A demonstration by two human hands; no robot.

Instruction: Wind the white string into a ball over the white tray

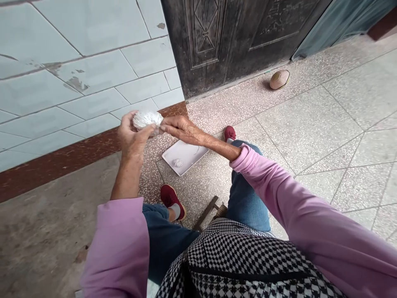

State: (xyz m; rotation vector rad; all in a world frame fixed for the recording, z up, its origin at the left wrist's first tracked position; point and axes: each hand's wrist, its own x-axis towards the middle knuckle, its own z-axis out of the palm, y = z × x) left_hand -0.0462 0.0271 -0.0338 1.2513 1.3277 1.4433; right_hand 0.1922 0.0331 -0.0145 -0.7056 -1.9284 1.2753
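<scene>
My left hand (132,138) is raised in front of me, fingers wrapped round a white, ribbed, shell-like bundle (147,119). My right hand (182,129) reaches across from the right and its fingertips pinch the bundle's right end. Below the hands a white rectangular tray (189,153) lies on the speckled floor, with a smaller white ribbed piece (178,163) on it and a thin dark strand near its far edge. Both arms wear pink sleeves.
I sit low with knees in blue jeans and red shoes (171,200) either side of the tray. A tiled wall with a red-brown base runs at left, a dark carved door (229,37) ahead. A small ball (279,79) rests by the door. A wooden stool part (207,213) shows between my legs.
</scene>
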